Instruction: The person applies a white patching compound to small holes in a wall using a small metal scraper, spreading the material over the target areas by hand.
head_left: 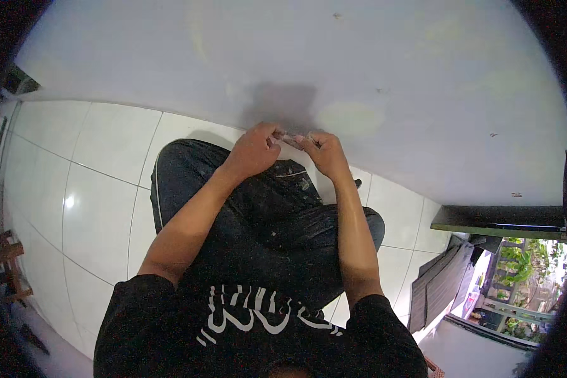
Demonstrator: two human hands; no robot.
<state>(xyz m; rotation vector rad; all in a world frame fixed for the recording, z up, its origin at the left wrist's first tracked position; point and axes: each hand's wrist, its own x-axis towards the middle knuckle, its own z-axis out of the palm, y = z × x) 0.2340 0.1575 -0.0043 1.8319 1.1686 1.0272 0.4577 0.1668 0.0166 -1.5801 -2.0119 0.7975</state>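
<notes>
Close to the wall, above my crossed legs, both hands meet at a small pale, partly see-through strip that looks like thin plastic. My left hand pinches one end between thumb and fingers. The other end is gripped by my right hand, its fingers curled and pressed together. A pinkish spot shows near the right fingertips, too small to make out. Black trousers with pale specks cover my legs below the hands.
A pale wall rises just beyond my hands. White floor tiles spread on both sides. A wooden piece of furniture stands at the far left. At the right are a dark ledge, a grey hanging cloth and a window with plants.
</notes>
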